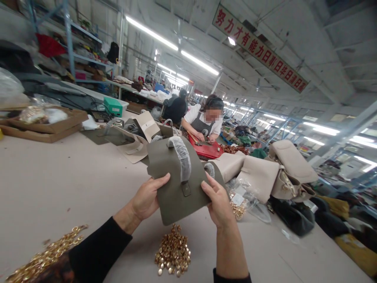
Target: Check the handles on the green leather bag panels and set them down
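In the head view, your left hand (pixel 146 199) and your right hand (pixel 219 200) hold between them a dark olive-green flat panel of leather-like material (pixel 173 196), raised above the pale pinkish-grey table (pixel 118 236). The fingers of your left hand are closed on its left edge, with the thumb on the front face; the fingers of your right hand grip its right side. On the front of the panel there is a curved handle wrapped in clear plastic film (pixel 183 159). Just below the panel, on the table, lies a small heap of shiny gold-coloured round metal pieces (pixel 173 251). A longer pile of gold-coloured metal pieces (pixel 47 255) lies beside your left sleeve (pixel 97 247). To the right stand cream-coloured bags (pixel 259 177), near a clear plastic bag (pixel 244 196). Across the table, a person in a white top (pixel 207 118) leans over a red leather-like piece (pixel 206 149).
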Demonstrator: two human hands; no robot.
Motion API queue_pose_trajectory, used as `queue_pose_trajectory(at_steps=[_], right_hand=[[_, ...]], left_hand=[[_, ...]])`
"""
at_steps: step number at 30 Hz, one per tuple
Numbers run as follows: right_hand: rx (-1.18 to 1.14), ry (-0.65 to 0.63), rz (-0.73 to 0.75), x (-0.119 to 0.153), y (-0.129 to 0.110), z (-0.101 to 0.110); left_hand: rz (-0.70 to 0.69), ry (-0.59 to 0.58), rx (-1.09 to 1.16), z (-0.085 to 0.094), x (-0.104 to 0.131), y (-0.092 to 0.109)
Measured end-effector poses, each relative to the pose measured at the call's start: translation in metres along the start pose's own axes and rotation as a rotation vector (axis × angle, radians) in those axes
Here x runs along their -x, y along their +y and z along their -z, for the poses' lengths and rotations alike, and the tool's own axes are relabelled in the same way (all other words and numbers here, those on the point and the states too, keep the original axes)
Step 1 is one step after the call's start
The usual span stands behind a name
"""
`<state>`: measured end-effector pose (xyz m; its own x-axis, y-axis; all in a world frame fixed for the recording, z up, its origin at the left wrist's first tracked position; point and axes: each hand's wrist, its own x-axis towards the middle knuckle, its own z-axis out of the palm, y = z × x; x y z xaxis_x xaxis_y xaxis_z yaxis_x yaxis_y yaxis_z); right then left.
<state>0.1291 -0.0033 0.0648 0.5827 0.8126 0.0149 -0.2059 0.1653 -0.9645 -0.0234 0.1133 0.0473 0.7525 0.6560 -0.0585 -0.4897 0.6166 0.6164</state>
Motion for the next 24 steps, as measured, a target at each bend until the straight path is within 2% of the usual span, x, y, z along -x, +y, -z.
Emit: queue_pose_trajectory(at_steps=[2, 4, 10, 15, 19, 22, 24], right_hand=[[0.001, -0.098, 0.000, 0.002, 0.000, -0.003], [-0.028, -0.131, 0.001, 0.003, 0.001, -0.003], [-0.142, -0.091, -0.012, -0.003, 0.011, 0.001], [-0.075, -0.006, -0.032, -0.009, 0.030, -0.011], [0.022, 0.133, -0.049, -0.022, 0.054, -0.010], [0.108, 0.216, -0.096, -0.034, 0.072, 0.004], [0.173, 0.286, -0.110, -0.039, 0.078, 0.015]], left_hand=[[-0.049, 0.000, -0.003, 0.000, -0.001, -0.001], [-0.082, -0.002, -0.001, 0.000, -0.001, -0.001], [-0.126, 0.012, 0.016, 0.003, -0.004, -0.002], [-0.218, 0.033, 0.006, 0.004, -0.008, -0.002], [-0.137, 0.252, -0.112, 0.014, -0.021, -0.007], [-0.057, 0.471, -0.197, 0.033, -0.035, -0.014], [-0.053, 0.590, -0.234, 0.046, -0.042, -0.015]])
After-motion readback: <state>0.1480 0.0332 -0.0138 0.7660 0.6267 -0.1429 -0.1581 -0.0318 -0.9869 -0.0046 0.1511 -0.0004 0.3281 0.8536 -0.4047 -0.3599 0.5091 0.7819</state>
